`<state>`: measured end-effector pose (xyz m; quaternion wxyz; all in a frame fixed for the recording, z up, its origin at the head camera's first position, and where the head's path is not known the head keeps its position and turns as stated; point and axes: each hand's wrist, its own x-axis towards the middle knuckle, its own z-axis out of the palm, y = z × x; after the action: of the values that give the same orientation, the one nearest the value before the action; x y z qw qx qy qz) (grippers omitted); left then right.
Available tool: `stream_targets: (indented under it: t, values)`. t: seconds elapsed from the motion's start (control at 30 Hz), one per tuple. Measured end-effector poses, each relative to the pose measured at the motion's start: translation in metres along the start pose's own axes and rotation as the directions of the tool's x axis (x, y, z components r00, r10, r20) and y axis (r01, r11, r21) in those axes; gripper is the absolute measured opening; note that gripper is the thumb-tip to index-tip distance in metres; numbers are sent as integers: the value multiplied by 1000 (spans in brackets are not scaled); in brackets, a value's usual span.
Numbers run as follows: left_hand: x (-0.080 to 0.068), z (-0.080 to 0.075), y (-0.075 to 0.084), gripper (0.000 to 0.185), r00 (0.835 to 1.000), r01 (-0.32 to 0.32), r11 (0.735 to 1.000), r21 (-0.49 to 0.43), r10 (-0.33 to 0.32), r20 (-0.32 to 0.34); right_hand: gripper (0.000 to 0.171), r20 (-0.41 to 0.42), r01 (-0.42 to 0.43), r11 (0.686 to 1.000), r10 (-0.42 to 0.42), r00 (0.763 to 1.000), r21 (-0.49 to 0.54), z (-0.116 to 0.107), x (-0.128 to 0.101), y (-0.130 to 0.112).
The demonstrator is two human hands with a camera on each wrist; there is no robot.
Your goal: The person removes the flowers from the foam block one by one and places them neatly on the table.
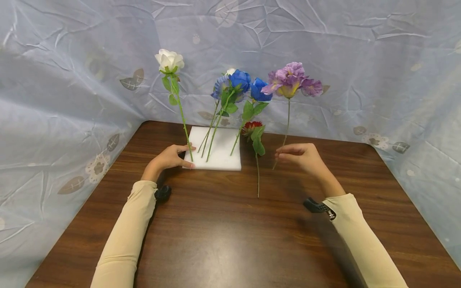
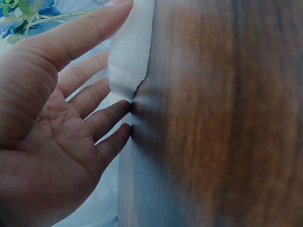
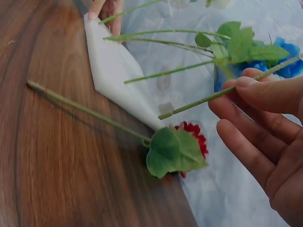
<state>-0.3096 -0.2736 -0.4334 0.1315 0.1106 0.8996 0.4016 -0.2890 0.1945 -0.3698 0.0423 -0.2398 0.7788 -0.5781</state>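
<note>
Pinching purple flower point(image 1: 291, 80) stem, right hand point(image 1: 304, 157); left hand point(image 1: 169, 158) relaxed, fingers straight against foam block point(image 1: 219, 154).

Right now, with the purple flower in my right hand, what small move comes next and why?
Probably carry the purple flower left and press its stem end into the white foam block. Your right hand pinches the stem clear of the block, and your left hand steadies the block's edge.

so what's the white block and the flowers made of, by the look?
White block: likely foam, matte and finely grainy, with stems stuck upright in it. Purple flower in the right hand: probably artificial, with fabric-like petals and a thin, uniform, plastic-looking stem. Table: glossy wood grain, possibly laminate.
</note>
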Motion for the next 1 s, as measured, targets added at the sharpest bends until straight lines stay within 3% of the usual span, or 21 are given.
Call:
stream_targets:
  t: [0.37,0.6,0.83,1.0]
  values:
    - [0,0,-1,76,1000,5,1000,2,-5,-3,18,-86,-93,994,98,991,60,-16,-11,13]
    - [0,1,-1,75,1000,7,1000,-6,-7,-6,26,-62,-165,985,167,984,49,-20,-15,21]
    - [0,1,-1,75,1000,-21,1000,5,22,-15,21,-37,-289,945,297,954,153,-19,-18,25]
    - [1,1,-2,75,1000,-22,1000,3,22,-12,24,-34,-337,932,344,938,133,-18,-18,29]
